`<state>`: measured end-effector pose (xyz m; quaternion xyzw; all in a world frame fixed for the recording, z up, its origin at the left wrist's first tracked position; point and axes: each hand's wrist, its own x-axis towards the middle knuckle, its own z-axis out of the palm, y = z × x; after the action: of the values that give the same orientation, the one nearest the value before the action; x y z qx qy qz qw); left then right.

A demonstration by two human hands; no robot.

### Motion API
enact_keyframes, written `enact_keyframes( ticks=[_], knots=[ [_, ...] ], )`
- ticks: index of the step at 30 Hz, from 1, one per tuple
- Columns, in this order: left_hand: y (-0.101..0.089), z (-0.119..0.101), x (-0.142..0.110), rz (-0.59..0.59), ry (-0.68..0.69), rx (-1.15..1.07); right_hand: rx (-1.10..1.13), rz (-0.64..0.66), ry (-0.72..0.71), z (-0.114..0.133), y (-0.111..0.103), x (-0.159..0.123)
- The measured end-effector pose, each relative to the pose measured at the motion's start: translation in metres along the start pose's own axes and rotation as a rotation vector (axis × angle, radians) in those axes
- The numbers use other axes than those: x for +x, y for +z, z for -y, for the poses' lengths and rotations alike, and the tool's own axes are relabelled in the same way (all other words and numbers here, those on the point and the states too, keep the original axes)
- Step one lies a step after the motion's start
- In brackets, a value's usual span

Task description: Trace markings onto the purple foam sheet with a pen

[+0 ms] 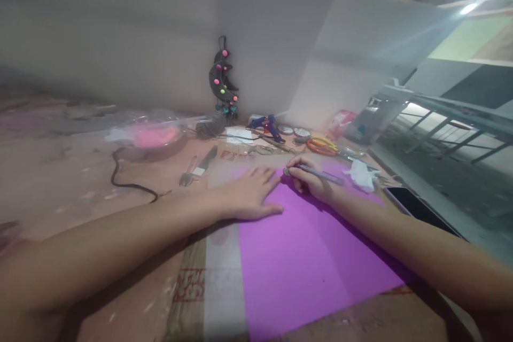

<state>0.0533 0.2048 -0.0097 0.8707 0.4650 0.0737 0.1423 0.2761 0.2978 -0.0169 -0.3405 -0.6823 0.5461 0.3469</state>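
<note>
A purple sheet (304,256) lies flat on the work surface in front of me. My left hand (256,192) rests on its upper left part, fingers spread and palm down. At the sheet's far side my right hand (308,179) is closed around a slim pen (320,173), whose back end points right. By the right fingertips is a small round, coin-like disc (286,171) on the sheet. The pen's tip is too small to make out.
A dark phone (422,211) and crumpled white tissue (362,175) lie right. Behind are orange-handled scissors (321,145), a blue glue gun (269,127) and dark yarn (211,125). Pliers (188,172), a cutter (206,161) and a pink-filled bag (154,135) lie left. A dark moon ornament (220,80) hangs behind.
</note>
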Motion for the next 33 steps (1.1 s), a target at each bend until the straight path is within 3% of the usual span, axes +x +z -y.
enact_keyframes(
  ticks=[2, 4, 6, 8, 10, 11, 13, 14, 15, 16, 18, 19, 22, 25, 29, 33],
  knots=[
    [-0.004, -0.021, -0.001, 0.044, 0.267, -0.155, 0.096, 0.008, 0.015, -0.004, -0.004, 0.012],
    [-0.007, -0.034, -0.002, 0.056, 0.372, -0.266, 0.121, -0.007, 0.017, -0.008, -0.006, 0.017],
    [-0.009, -0.035, 0.0, 0.013, 0.33, -0.284, 0.07, -0.052, -0.025, -0.011, -0.007, 0.016],
    [-0.01, -0.03, 0.004, -0.088, 0.133, -0.217, -0.014, -0.118, -0.073, -0.011, -0.008, 0.014],
    [-0.01, -0.028, 0.004, -0.096, -0.032, -0.108, -0.141, -0.195, -0.104, -0.01, -0.01, 0.014],
    [-0.01, -0.031, 0.0, -0.008, 0.039, -0.103, -0.221, -0.217, -0.111, -0.009, -0.012, 0.014],
    [-0.012, -0.039, -0.014, 0.194, 0.399, -0.2, -0.416, -0.222, -0.123, -0.007, -0.016, 0.014],
    [-0.014, -0.042, -0.024, 0.245, 0.554, -0.254, -0.52, -0.209, -0.133, -0.006, -0.017, 0.014],
    [-0.016, -0.043, -0.033, 0.183, 0.596, -0.258, -0.619, -0.19, -0.143, -0.005, -0.019, 0.013],
    [-0.018, -0.041, -0.042, 0.046, 0.542, -0.21, -0.705, -0.186, -0.158, -0.004, -0.02, 0.013],
    [-0.022, -0.026, -0.055, -0.213, 0.308, -0.026, -0.816, -0.205, -0.196, 0.001, -0.021, 0.012],
    [-0.025, -0.015, -0.058, -0.284, 0.205, 0.072, -0.835, -0.226, -0.222, 0.005, -0.02, 0.012],
    [-0.029, 0.026, -0.056, -0.34, 0.041, 0.281, -0.766, -0.244, -0.276, 0.019, -0.016, 0.014],
    [-0.028, 0.057, -0.048, -0.327, -0.09, 0.323, -0.518, -0.126, -0.194, 0.034, -0.001, 0.02],
    [-0.018, 0.078, -0.038, -0.382, -0.218, 0.18, -0.275, 0.006, -0.061, 0.04, 0.033, 0.033],
    [-0.015, 0.085, -0.033, -0.428, -0.241, 0.035, -0.177, 0.053, 0.036, 0.035, 0.056, 0.049]
  ],
)
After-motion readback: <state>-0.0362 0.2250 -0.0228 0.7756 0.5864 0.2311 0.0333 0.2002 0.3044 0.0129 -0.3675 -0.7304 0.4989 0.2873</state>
